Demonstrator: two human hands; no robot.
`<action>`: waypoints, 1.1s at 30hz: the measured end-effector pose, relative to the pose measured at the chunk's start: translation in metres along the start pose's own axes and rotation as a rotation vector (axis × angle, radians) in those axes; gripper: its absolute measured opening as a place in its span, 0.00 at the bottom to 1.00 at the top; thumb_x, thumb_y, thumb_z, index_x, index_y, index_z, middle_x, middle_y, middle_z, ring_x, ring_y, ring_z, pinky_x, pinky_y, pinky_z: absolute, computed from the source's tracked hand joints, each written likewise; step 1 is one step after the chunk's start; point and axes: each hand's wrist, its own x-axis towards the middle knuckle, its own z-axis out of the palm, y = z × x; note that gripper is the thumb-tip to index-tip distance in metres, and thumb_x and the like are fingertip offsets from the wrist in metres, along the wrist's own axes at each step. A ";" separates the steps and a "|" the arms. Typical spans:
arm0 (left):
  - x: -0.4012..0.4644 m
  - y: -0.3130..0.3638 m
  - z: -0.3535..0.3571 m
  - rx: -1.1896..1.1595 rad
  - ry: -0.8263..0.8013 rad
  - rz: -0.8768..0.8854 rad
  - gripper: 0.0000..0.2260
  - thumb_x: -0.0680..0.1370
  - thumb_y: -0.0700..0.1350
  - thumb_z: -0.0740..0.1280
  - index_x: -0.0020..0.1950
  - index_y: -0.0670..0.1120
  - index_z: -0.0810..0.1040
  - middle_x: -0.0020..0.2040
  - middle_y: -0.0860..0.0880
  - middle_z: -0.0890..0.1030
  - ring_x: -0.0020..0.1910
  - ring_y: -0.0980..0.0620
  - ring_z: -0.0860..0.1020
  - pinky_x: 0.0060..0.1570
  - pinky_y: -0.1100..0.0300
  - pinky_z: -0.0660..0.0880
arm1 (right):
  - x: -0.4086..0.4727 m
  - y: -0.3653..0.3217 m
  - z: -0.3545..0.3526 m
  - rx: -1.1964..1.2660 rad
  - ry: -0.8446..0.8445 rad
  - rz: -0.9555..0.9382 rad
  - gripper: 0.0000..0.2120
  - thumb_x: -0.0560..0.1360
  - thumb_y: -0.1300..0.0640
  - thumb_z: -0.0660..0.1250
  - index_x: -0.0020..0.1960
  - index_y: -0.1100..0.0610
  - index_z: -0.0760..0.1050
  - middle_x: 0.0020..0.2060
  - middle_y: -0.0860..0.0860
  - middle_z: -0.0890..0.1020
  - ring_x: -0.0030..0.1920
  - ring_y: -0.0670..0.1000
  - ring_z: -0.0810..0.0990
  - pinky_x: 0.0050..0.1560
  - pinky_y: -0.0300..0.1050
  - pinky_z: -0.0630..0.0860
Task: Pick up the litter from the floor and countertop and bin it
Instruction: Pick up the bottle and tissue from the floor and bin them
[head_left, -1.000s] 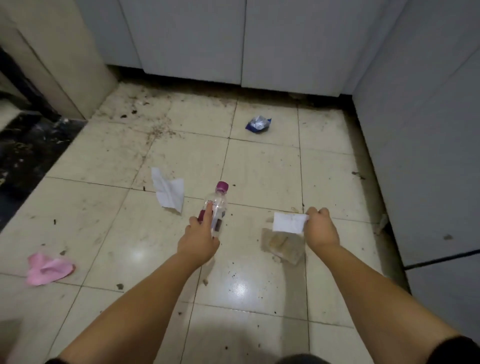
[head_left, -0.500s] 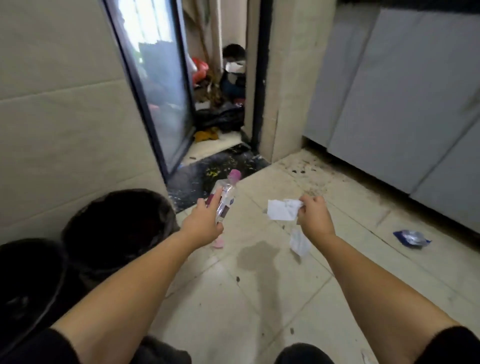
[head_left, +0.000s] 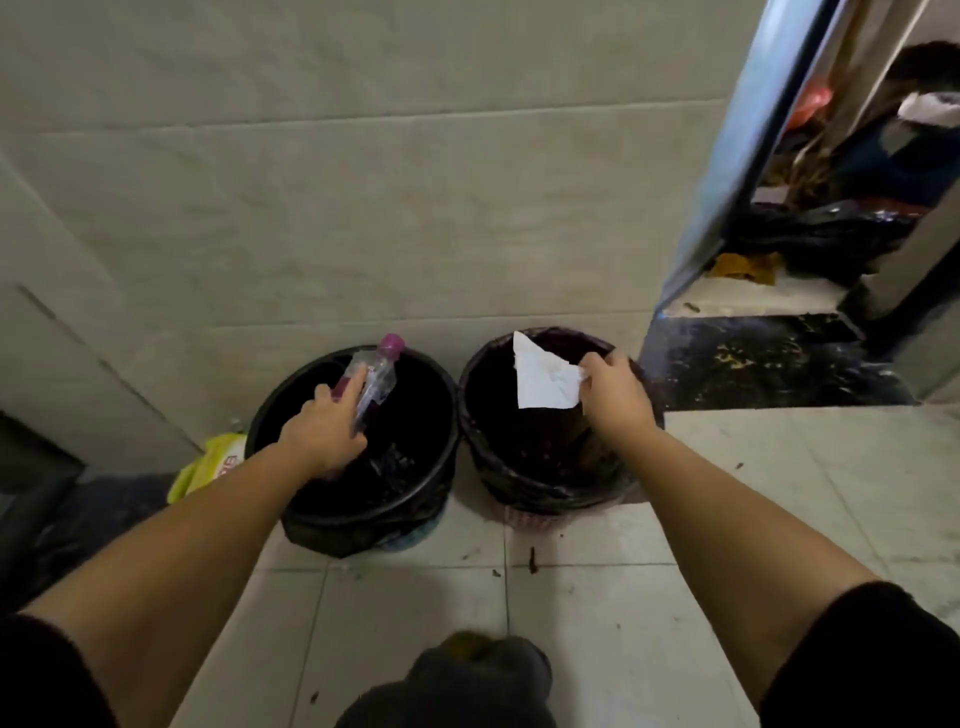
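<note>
Two black-lined bins stand side by side against the tiled wall. My left hand (head_left: 324, 434) is over the left bin (head_left: 415, 499) and grips a clear plastic bottle (head_left: 376, 376) with a pink cap, held tilted above the opening. My right hand (head_left: 613, 392) hovers above the right bin (head_left: 545, 499) and pinches a crumpled white paper (head_left: 543, 379) by its edge, so the sheet hangs over the dark inside.
A yellow-green packet (head_left: 213, 465) lies on the floor left of the left bin. A doorway with a dark threshold (head_left: 769, 364) and a glass door (head_left: 748, 150) opens at the right. My foot (head_left: 467, 680) is at the bottom edge on pale floor tiles.
The view has swung left from the littered floor to the wall with the bins. Both hands have carried the bottle and the paper over the two bins.
</note>
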 end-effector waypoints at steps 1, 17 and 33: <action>0.006 -0.012 0.009 0.027 -0.042 -0.016 0.39 0.79 0.50 0.63 0.78 0.54 0.37 0.66 0.35 0.64 0.57 0.33 0.73 0.53 0.45 0.74 | 0.006 -0.003 0.014 -0.019 -0.038 0.006 0.11 0.80 0.60 0.54 0.58 0.61 0.71 0.59 0.62 0.71 0.52 0.65 0.76 0.47 0.49 0.71; 0.106 -0.017 0.153 0.170 -0.580 -0.041 0.34 0.81 0.51 0.59 0.78 0.57 0.40 0.79 0.38 0.49 0.73 0.33 0.63 0.70 0.44 0.66 | 0.076 0.045 0.173 -0.809 -0.902 0.102 0.35 0.78 0.39 0.54 0.78 0.52 0.49 0.79 0.53 0.49 0.79 0.56 0.47 0.77 0.56 0.44; 0.054 0.040 -0.011 -0.014 -0.030 0.098 0.31 0.78 0.55 0.62 0.78 0.48 0.54 0.71 0.37 0.68 0.67 0.36 0.72 0.64 0.44 0.72 | 0.041 0.018 -0.005 -0.214 -0.347 0.021 0.22 0.79 0.50 0.61 0.69 0.59 0.67 0.65 0.62 0.72 0.63 0.63 0.73 0.64 0.54 0.71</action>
